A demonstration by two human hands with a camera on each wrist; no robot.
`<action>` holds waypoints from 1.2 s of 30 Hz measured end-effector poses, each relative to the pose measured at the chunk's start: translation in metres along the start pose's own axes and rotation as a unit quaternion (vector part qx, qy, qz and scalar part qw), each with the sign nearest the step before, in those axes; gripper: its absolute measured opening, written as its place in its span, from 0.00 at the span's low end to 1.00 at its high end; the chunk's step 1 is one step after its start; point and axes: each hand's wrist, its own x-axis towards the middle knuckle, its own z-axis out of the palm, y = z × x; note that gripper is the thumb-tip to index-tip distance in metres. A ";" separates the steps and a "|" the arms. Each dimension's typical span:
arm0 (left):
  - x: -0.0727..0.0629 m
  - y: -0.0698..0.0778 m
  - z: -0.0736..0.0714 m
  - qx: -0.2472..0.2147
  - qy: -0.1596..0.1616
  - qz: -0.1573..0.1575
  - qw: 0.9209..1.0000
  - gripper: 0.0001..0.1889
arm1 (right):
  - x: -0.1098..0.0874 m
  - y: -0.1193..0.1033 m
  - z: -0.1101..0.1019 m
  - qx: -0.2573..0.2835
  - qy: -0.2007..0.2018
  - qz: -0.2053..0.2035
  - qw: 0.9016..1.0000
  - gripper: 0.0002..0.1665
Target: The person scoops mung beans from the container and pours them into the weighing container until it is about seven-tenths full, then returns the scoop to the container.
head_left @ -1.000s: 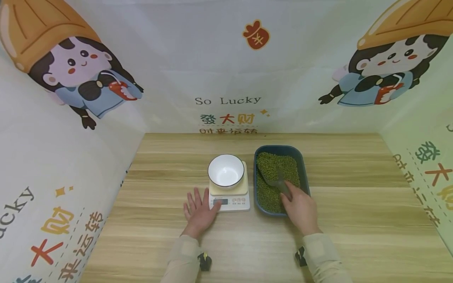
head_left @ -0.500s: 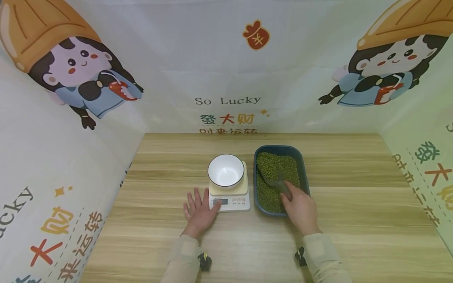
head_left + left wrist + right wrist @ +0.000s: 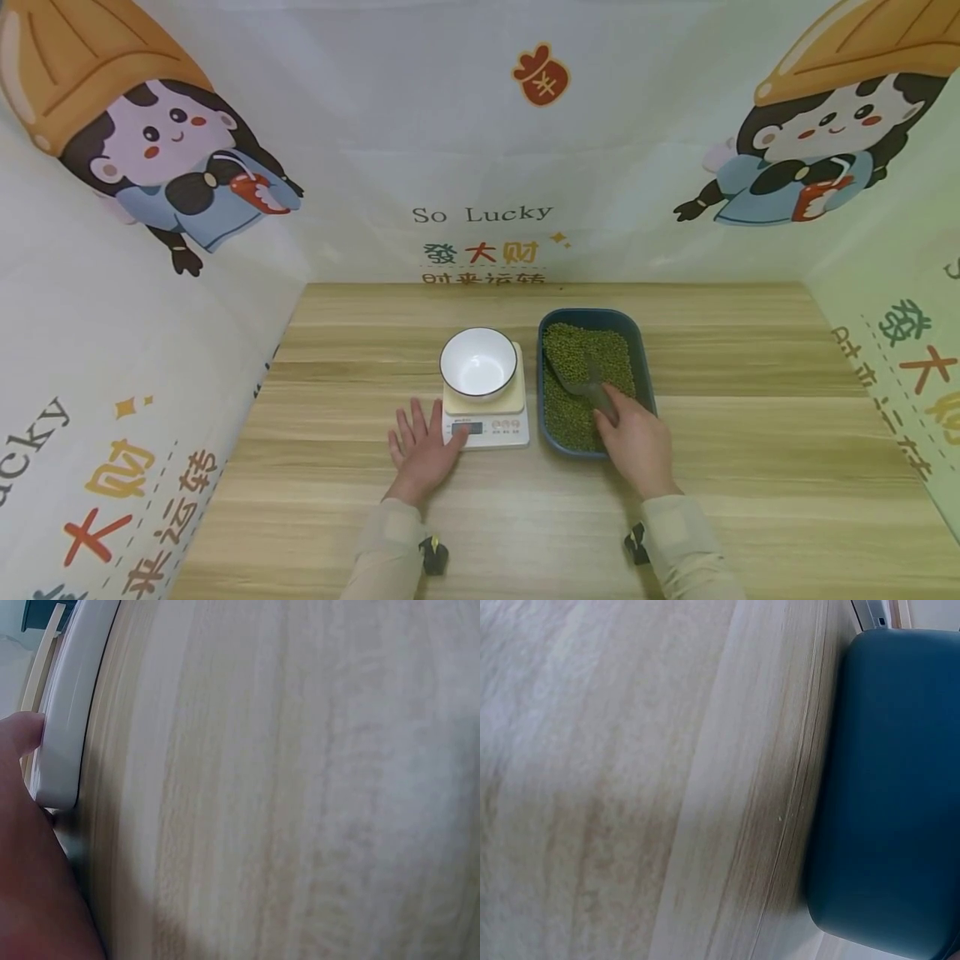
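A white bowl (image 3: 478,362) with a dark rim stands on the cream platform of a digital kitchen scale (image 3: 510,433). My left hand (image 3: 426,454) lies beside the scale with its fingers spread on the table, the thumb resting on the scale's front near the display. In the left wrist view that thumb (image 3: 28,731) touches the scale's white edge (image 3: 71,712). My right hand (image 3: 637,442) grips the handle of a grey scoop (image 3: 581,387), whose head sits in green mung beans (image 3: 573,421). The beans fill part of a dark blue tub (image 3: 645,367) right of the scale.
The wood-grain table (image 3: 750,417) reaches back to a printed cloth wall (image 3: 637,167), with more cloth on both sides. In the right wrist view the tub's blue outer wall (image 3: 900,787) stands close by.
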 end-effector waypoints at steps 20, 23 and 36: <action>0.001 0.001 0.002 0.003 -0.001 -0.003 1.000 0.41 | -0.002 0.001 0.001 -0.004 0.012 -0.001 1.000 0.25; 0.001 0.001 0.001 0.003 0.000 -0.004 1.000 0.41 | -0.002 0.001 0.001 -0.007 0.014 -0.003 1.000 0.24; 0.000 0.002 -0.001 0.002 -0.001 -0.006 1.000 0.40 | -0.001 -0.001 0.000 -0.010 0.005 0.002 1.000 0.25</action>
